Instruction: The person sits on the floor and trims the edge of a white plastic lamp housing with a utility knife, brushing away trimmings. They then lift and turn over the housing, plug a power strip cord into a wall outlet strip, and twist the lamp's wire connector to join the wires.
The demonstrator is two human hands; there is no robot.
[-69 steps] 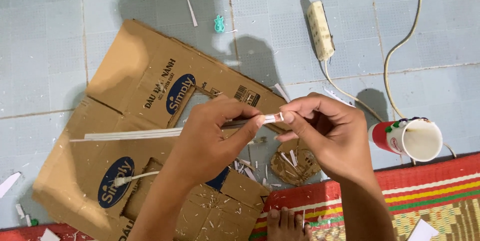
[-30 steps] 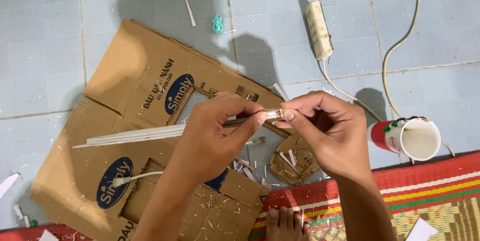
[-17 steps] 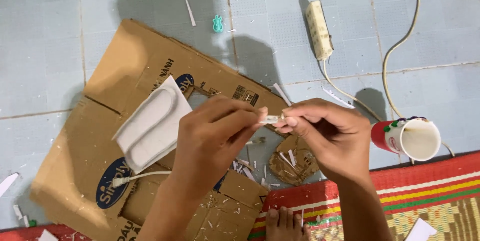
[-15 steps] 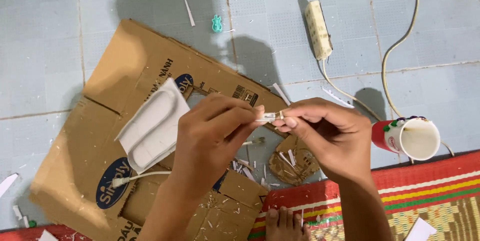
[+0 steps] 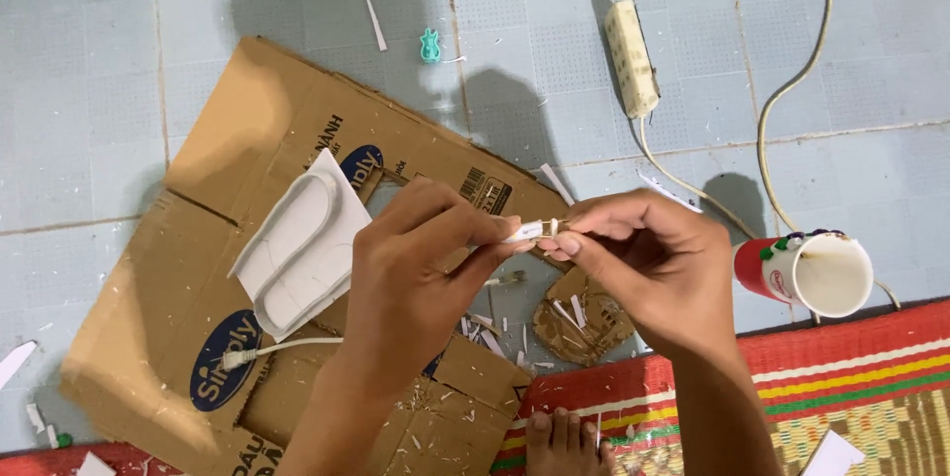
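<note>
- Above the flattened brown cardboard sheet on the pale blue tiled floor, my left hand and right hand meet over a small white stick-like piece. The left grip pinches it between thumb and fingers; the right grip is pressed together on its other end, where something small and metallic shows. I cannot tell exactly what that is.
- I judge the piece could slip, since both holds sit on fingertips alone; a stronger tug from either side would drop it among the white scraps on the cardboard, where it would be hard to find.
- If that metallic bit is a blade, the right fingertips lie close enough to get nicked.
- Flat white foam shape with a raised oval rim sits touching the left wrist, so a sideways jerk could shove it.
- Red paper cup with a white inside lies tipped just beside the right forearm, and a swinging elbow could roll it onto the red striped woven mat.
</note>
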